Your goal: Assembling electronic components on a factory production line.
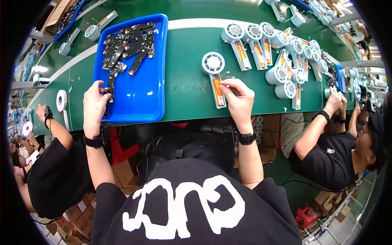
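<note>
At the near left edge of a blue tray, my left hand has thumb and fingers closed on a narrow black circuit board. Further up the tray lies a loose heap of similar black boards. My right hand is pinched over the open handle of a pale handheld fan, which lies on the bench with its round grille away from me. Inside the handle an orange-yellow part shows, and thin wires stick out near my fingertips. What those fingertips pinch is too small to make out.
Several more fans with open handles cluster on the green bench to the right. A roll of white tape stands left of the tray. Co-workers sit on both sides; the right one's hands are over the bench.
</note>
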`<state>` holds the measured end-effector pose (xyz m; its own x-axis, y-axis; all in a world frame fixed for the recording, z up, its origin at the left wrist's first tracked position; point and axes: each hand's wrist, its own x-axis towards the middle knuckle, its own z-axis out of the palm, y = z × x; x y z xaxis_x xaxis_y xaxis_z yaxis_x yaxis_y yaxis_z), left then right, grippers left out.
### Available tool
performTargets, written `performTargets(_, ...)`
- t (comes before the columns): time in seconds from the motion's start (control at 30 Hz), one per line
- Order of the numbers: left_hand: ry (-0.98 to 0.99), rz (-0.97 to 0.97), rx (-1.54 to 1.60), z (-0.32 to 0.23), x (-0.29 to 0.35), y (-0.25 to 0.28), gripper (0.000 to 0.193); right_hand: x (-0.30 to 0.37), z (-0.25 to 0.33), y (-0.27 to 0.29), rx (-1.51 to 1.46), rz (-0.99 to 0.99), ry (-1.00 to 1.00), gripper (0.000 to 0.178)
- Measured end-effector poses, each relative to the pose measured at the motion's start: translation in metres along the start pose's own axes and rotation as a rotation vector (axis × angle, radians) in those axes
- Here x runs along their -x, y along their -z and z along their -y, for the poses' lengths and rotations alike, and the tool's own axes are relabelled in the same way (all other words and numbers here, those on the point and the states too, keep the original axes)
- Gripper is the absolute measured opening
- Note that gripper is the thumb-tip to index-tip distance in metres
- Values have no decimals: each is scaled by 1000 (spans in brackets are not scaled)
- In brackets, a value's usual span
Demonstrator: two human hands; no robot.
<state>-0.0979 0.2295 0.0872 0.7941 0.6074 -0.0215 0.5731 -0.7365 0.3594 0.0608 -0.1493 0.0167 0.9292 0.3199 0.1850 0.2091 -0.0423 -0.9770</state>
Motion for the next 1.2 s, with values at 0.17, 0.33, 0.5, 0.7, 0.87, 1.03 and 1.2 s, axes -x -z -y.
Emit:
performTargets(0.17,20,28,183,7,-3,7,31,6,-9,-12,-221,-109,9,13)
performTargets(0.33,-118,43,559,-34,22,19,22,7,-10,-19,-127,-95,123,17)
performTargets(0.5,-184,465,1206,-117,60,-22,22,-2,3,-20,101,16,189,18)
performTargets(0.7,188,630,1408,-171,64,-100,28,-8,5,-16,173,58,137,15)
performTargets(0.87,204,536,1475,-171,64,-124,34,-16,5,-16,350,106,408,16)
performTargets(1.03,240,563,1569,-173,68,-136,35,-16,6,-22,401,115,455,16)
performTargets(1.2,241,574,1681,-174,69,-141,32,-17,1,-25,396,84,472,14)
